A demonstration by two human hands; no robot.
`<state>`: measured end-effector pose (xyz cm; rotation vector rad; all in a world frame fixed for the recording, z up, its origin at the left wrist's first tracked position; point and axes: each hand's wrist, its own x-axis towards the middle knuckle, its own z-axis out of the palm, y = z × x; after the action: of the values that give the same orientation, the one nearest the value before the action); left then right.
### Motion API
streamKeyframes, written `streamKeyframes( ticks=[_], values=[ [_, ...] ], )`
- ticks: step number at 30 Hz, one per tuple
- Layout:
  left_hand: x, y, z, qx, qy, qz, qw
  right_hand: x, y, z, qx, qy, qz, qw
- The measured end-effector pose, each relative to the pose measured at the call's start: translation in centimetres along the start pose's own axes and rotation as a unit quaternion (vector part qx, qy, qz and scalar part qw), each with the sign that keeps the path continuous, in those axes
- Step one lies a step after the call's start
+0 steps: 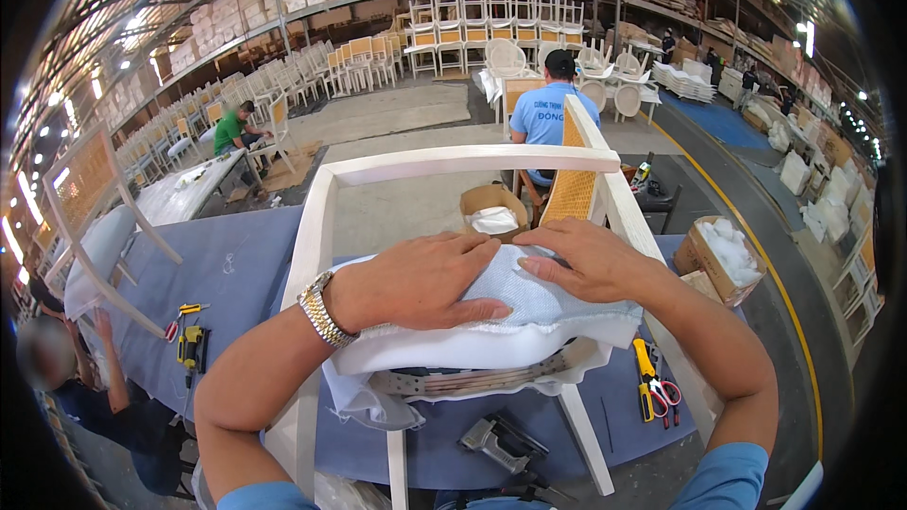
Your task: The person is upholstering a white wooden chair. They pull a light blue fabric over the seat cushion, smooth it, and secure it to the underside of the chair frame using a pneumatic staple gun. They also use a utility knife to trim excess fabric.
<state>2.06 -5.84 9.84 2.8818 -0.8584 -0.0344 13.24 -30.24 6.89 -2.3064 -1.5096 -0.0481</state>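
Observation:
A chair with a pale, whitish wooden frame point(463, 159) stands on the blue-covered table in front of me. Light blue woven fabric point(515, 291) covers its padded seat. My left hand point(427, 279) lies flat on the fabric, thumb stretched out toward the middle. From the other side, my right hand point(590, 269) presses on the cushion, its fingers extended over the far part. Neither hand grips anything visible. White padding point(453, 349) shows along the near edge, above an underside with strips of webbing. Loose fabric point(373, 404) hangs at the near left corner.
A staple gun point(501, 444) lies below the seat. Red-handled scissors point(665, 393) and a yellow-handled tool point(646, 366) are at right; a yellow-black tool point(192, 348) is at left. Another chair point(94, 189) stands left, beside a co-worker. A person in blue point(553, 109) sits ahead.

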Motion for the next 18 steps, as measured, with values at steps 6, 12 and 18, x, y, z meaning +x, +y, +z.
streamKeyframes(
  ticks=[6,12,18],
  values=[
    [0.2,0.0,0.0,-0.001,-0.005,0.007,1.0,-0.2,0.3,0.4,-0.015,0.014,0.004,1.0],
    [0.7,-0.3,-0.4,-0.034,-0.024,-0.037,0.998,-0.7,0.0,1.0,-0.041,0.054,0.011,0.998],
    [0.4,-2.5,0.1,-0.082,-0.014,-0.109,0.991,-0.6,-0.6,1.8,-0.081,0.126,0.007,0.989]
  ],
)
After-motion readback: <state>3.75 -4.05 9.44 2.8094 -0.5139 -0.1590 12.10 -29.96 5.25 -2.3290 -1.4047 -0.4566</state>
